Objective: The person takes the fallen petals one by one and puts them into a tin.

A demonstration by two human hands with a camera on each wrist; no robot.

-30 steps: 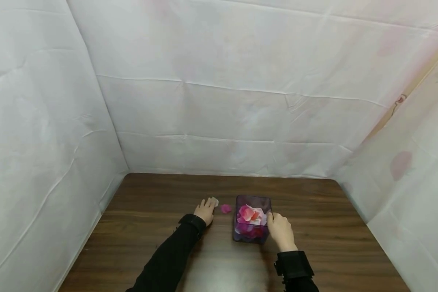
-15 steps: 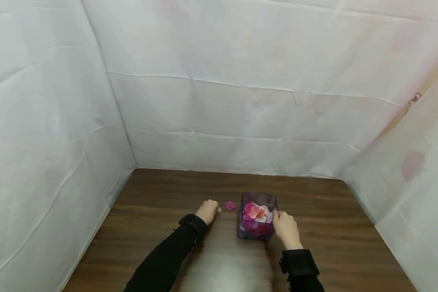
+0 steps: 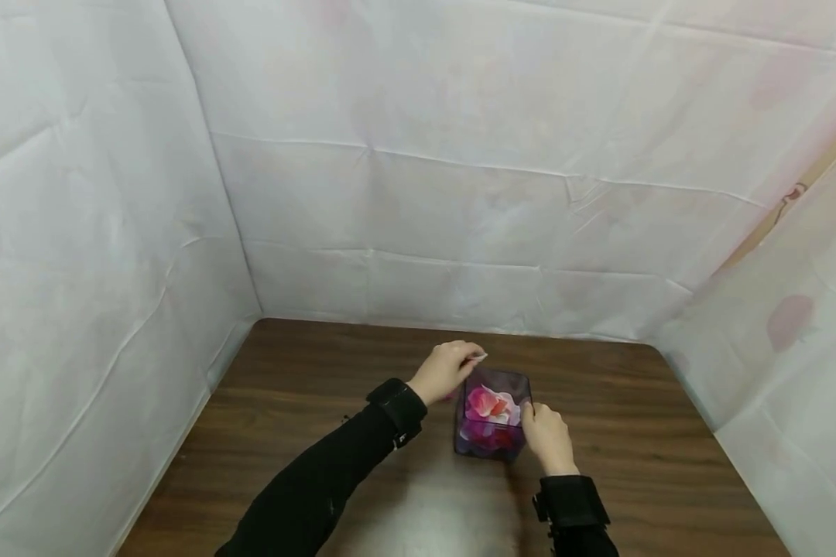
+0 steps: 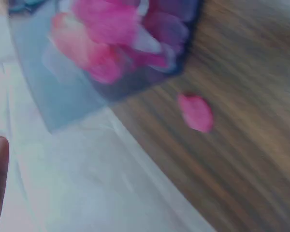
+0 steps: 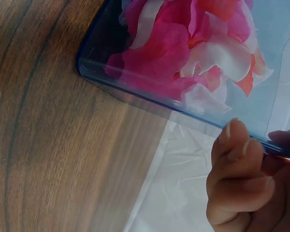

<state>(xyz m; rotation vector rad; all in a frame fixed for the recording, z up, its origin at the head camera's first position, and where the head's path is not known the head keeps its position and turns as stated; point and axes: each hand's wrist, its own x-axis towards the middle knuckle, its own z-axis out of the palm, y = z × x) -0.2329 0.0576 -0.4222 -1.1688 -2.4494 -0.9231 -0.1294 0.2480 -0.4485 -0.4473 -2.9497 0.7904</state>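
My left hand is raised at the far left corner of a clear purple plastic box, pinching a white petal at its fingertips. Inside the box lies a heap of artificial petals in pink, red and white. At the box's right side, my right hand grips the rim, its thumb over the edge and its fingers curled outside. One loose pink petal rests on the table left of the box; in the head view the left hand hides most of it.
Beneath everything is a brown wood-grain table. White cloth walls enclose it at the back and on both sides, with a beige strip at the right corner.
My left hand has picked up the white petal from the table and moved right and away, up to the box's far left corner. My right hand keeps its hold on the box.
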